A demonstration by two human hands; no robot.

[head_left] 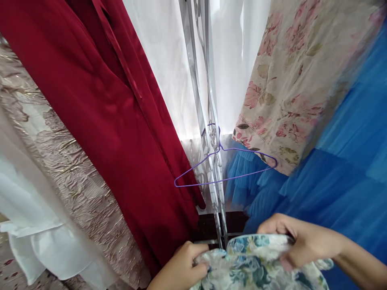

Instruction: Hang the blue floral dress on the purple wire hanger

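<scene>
A garment (244,266) of white cloth with a blue and green floral print spans the bottom of the view between both hands. At its left edge my left hand (187,264) is closed, with thumb and fingers pinching the cloth. My right hand (305,241) grips the upper right edge, fingers curled behind and thumb in front; it is a little blurred. The lower part of the garment runs out of view. Above and beyond the hands, an unoccupied purple wire hanger (225,179) hangs at the metal rack, touched by neither hand.
The rack's metal bars (211,161) run down the middle. To the left hang a dark red dress (99,100), a pinkish textured garment (81,181) and a white garment (57,245). On the right are a floral dress (287,92) and a blue tulle dress (341,161). White curtain (157,48) stands behind.
</scene>
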